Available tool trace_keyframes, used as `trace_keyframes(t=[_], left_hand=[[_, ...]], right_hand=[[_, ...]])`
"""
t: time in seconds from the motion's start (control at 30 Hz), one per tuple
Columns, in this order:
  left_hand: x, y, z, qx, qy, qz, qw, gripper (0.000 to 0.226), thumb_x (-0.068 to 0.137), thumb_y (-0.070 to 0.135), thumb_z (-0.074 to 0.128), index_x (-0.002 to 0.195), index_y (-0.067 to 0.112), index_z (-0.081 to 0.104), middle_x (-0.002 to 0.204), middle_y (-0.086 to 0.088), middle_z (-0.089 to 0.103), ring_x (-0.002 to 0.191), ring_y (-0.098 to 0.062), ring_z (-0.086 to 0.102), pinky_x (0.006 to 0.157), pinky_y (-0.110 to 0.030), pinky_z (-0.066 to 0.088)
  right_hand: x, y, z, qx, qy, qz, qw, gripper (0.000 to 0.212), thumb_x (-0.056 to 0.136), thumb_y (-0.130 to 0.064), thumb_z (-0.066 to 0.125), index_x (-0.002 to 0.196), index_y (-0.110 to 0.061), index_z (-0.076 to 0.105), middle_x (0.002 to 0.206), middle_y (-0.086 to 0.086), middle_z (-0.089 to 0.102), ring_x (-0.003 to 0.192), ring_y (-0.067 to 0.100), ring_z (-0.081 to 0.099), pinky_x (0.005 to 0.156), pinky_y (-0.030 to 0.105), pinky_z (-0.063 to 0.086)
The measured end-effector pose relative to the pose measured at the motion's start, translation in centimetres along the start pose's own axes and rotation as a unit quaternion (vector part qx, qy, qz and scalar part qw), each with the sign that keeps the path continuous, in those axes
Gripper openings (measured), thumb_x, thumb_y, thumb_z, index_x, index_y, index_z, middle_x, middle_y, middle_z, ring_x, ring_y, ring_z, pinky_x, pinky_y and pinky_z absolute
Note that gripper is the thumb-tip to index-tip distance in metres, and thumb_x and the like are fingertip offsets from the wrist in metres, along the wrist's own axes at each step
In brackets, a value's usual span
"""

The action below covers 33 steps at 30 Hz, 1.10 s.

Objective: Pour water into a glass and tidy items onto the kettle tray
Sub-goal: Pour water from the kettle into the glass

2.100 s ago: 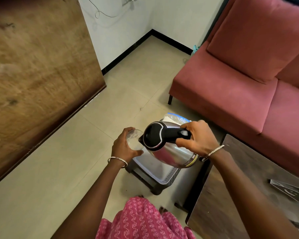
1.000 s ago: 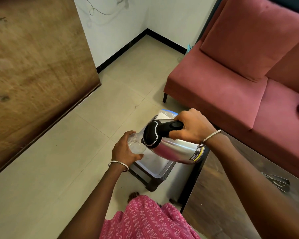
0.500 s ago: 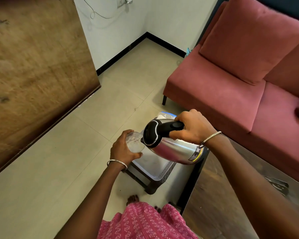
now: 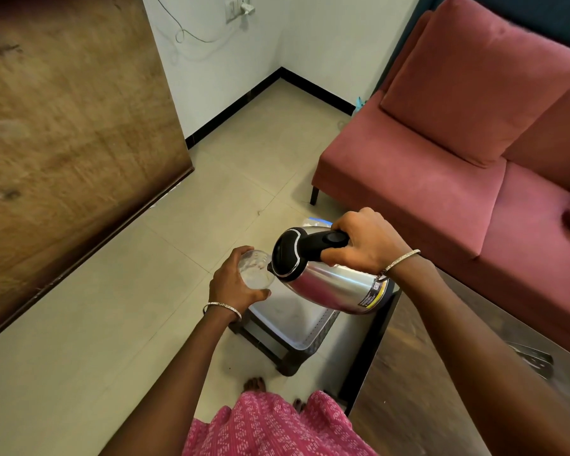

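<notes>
My right hand [image 4: 364, 243] grips the black handle of a steel kettle [image 4: 336, 284], which is tipped far over to the left with its black lid and spout against a clear glass [image 4: 255, 269]. My left hand [image 4: 232, 283] holds that glass from below and the left. Water shows inside the glass. Both are held in the air above a white tray [image 4: 297, 327] that rests on a small dark stool [image 4: 287, 358]. The kettle hides most of the tray's far end.
A dark wooden table [image 4: 418, 383] runs along the lower right with a metal object [image 4: 533, 357] on it. A red sofa [image 4: 441, 179] stands behind. A large wooden panel [image 4: 66, 126] fills the left. Tiled floor [image 4: 112, 324] lies around the stool.
The kettle has tipped further over towards the glass since two seconds ago and stays held there. My head has shifted a little, so more wall and socket show.
</notes>
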<state>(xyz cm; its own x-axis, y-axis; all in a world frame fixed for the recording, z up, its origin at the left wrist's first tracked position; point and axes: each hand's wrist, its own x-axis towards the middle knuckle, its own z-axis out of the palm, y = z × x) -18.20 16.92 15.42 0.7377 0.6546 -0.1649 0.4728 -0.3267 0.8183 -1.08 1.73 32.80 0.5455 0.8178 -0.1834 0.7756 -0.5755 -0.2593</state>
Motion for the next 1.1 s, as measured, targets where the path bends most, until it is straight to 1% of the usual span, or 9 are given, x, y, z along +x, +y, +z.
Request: trace_keyframes(t=[0.07, 0.17, 0.37, 0.5, 0.6, 0.8, 0.9, 1.03, 1.1], left_hand=[[0.1, -0.1, 0.0, -0.005, -0.001, 0.0, 1.0, 0.093, 0.044, 0.029, 0.093, 0.124, 0.031, 0.046, 0.116, 0.008, 0.06, 0.095, -0.012, 0.053, 0.08, -0.03, 0.054], [0.1, -0.2, -0.1, -0.003, -0.001, -0.001, 1.0, 0.093, 0.044, 0.029, 0.093, 0.123, 0.03, 0.046, 0.117, 0.008, 0.061, 0.097, -0.014, 0.056, 0.079, -0.028, 0.052], [0.2, -0.5, -0.3, -0.001, -0.002, -0.005, 1.0, 0.094, 0.044, 0.031, 0.094, 0.124, 0.032, 0.045, 0.12, 0.006, 0.06, 0.1, -0.018, 0.057, 0.08, -0.03, 0.055], [0.1, -0.6, -0.4, -0.001, -0.002, -0.009, 1.0, 0.094, 0.043, 0.033, 0.093, 0.123, 0.034, 0.044, 0.117, 0.008, 0.059, 0.098, -0.017, 0.057, 0.08, -0.032, 0.056], [0.0, -0.6, -0.5, 0.002, 0.0, -0.007, 1.0, 0.094, 0.042, 0.032, 0.093, 0.122, 0.034, 0.045, 0.114, 0.007, 0.06, 0.096, -0.018, 0.057, 0.079, -0.033, 0.056], [-0.3, -0.3, -0.6, 0.0, 0.001, -0.006, 1.0, 0.093, 0.042, 0.03, 0.093, 0.122, 0.032, 0.046, 0.111, 0.011, 0.058, 0.094, -0.017, 0.057, 0.079, -0.033, 0.056], [-0.5, -0.2, -0.5, -0.003, 0.002, -0.003, 1.0, 0.093, 0.042, 0.03, 0.094, 0.122, 0.031, 0.047, 0.111, 0.011, 0.059, 0.093, -0.014, 0.055, 0.08, -0.033, 0.056], [-0.6, -0.1, -0.4, -0.009, 0.005, -0.005, 1.0, 0.092, 0.043, 0.028, 0.094, 0.122, 0.03, 0.048, 0.11, 0.012, 0.058, 0.092, -0.014, 0.055, 0.078, -0.029, 0.053], [-0.7, -0.1, -0.3, -0.011, 0.007, -0.003, 1.0, 0.092, 0.042, 0.028, 0.094, 0.122, 0.031, 0.047, 0.11, 0.012, 0.058, 0.093, -0.014, 0.055, 0.078, -0.029, 0.054]], right_hand=[[0.1, -0.1, -0.1, 0.005, 0.0, -0.003, 1.0, 0.043, 0.056, -0.054, 0.058, 0.06, -0.011, 0.063, 0.042, -0.002, 0.043, 0.042, 0.02, 0.044, 0.043, 0.024, 0.03], [0.2, -0.2, -0.1, 0.008, -0.001, -0.005, 1.0, 0.043, 0.057, -0.054, 0.058, 0.06, -0.011, 0.063, 0.042, -0.003, 0.042, 0.042, 0.019, 0.043, 0.043, 0.023, 0.028], [0.3, -0.6, -0.3, 0.003, -0.001, -0.007, 1.0, 0.043, 0.057, -0.054, 0.058, 0.06, -0.011, 0.063, 0.043, -0.003, 0.042, 0.043, 0.021, 0.043, 0.043, 0.023, 0.027], [0.2, -0.8, -0.4, 0.005, -0.005, -0.003, 1.0, 0.043, 0.056, -0.054, 0.058, 0.061, -0.011, 0.064, 0.043, -0.003, 0.042, 0.042, 0.02, 0.042, 0.043, 0.023, 0.027], [0.0, -0.9, -0.3, 0.0, -0.003, -0.004, 1.0, 0.043, 0.057, -0.054, 0.058, 0.061, -0.011, 0.063, 0.043, -0.003, 0.041, 0.042, 0.018, 0.041, 0.043, 0.023, 0.025], [-0.3, -0.8, -0.2, -0.005, 0.001, -0.001, 1.0, 0.044, 0.055, -0.054, 0.058, 0.061, -0.011, 0.063, 0.043, -0.002, 0.043, 0.045, 0.023, 0.045, 0.044, 0.025, 0.03], [-0.5, -0.8, -0.2, -0.002, 0.004, -0.001, 1.0, 0.044, 0.056, -0.054, 0.059, 0.062, -0.011, 0.064, 0.043, -0.003, 0.042, 0.043, 0.02, 0.043, 0.043, 0.024, 0.027], [-0.8, -0.9, -0.3, -0.006, -0.003, 0.003, 1.0, 0.039, 0.061, -0.051, 0.066, 0.064, -0.011, 0.065, 0.045, -0.003, 0.044, 0.045, 0.019, 0.043, 0.044, 0.024, 0.027], [-0.9, -1.0, -0.4, -0.007, -0.004, 0.007, 1.0, 0.037, 0.064, -0.048, 0.07, 0.065, -0.012, 0.064, 0.046, -0.004, 0.043, 0.045, 0.018, 0.043, 0.044, 0.024, 0.026]])
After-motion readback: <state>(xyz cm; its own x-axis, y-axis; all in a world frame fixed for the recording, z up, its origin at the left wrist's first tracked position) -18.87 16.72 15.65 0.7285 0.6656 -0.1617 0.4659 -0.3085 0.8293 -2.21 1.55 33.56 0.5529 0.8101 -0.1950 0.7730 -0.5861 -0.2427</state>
